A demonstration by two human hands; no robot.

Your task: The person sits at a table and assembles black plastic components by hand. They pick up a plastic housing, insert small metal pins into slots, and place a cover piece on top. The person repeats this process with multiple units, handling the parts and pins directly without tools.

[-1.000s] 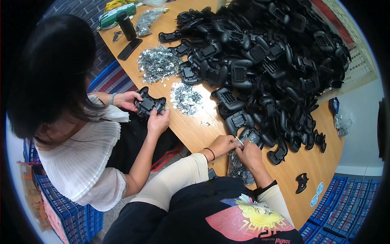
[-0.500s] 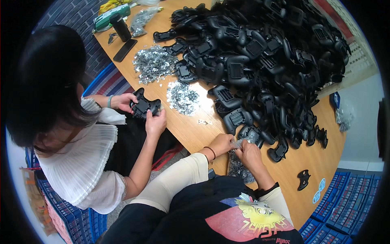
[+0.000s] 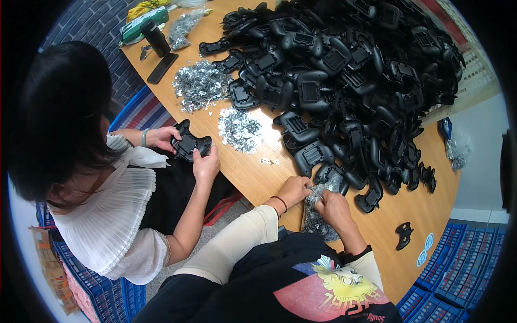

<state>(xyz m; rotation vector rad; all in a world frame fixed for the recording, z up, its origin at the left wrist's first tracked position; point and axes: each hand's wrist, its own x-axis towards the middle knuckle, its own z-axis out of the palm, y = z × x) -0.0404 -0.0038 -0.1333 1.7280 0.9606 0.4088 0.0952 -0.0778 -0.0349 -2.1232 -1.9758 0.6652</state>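
At the table's near edge lies a clear plastic bag (image 3: 316, 222) filled with small dark and silvery parts. My left hand (image 3: 295, 190) pinches the bag's upper end from the left. Close beside it on the right, my right hand (image 3: 334, 209) is closed on the same end, its fingers bent; a small gap parts the two hands. Black game controller shells (image 3: 329, 176) sit just beyond my hands, and the bag's top overlaps them. The contents are too small to make out singly.
A big heap of black controller shells (image 3: 312, 91) covers the table's far side. Left of it lie two piles of small metal pieces (image 3: 240, 130). A co-worker at the left holds a controller shell (image 3: 192, 142). One black piece (image 3: 403, 236) lies at the right.
My right hand has moved slightly down and right, away from my left, which stays nearly still. The bag's top now stretches between them. The whole view has shifted a little.
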